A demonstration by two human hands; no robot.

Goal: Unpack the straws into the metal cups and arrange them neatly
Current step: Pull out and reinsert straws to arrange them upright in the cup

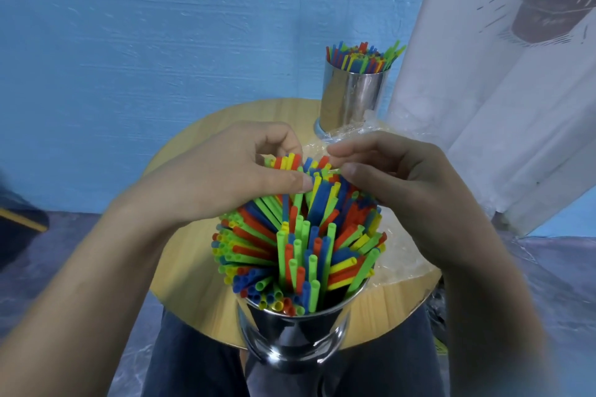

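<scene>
A shiny metal cup [295, 337] stands at the near edge of a round wooden table [190, 271], packed with colourful straws [300, 255] that fan out untidily. My left hand [225, 174] curls round a bunch of the far straws, thumb pressed against them. My right hand [396, 184] pinches straw tips on the far right side of the same cup. A second metal cup [351, 97] stands at the back of the table, filled with upright straws [362, 56].
Crumpled clear plastic wrapping [396, 267] lies on the table to the right of the near cup and under my right hand. A white cloth banner [503, 90] hangs at the right. A blue wall is behind. My knees sit under the table's near edge.
</scene>
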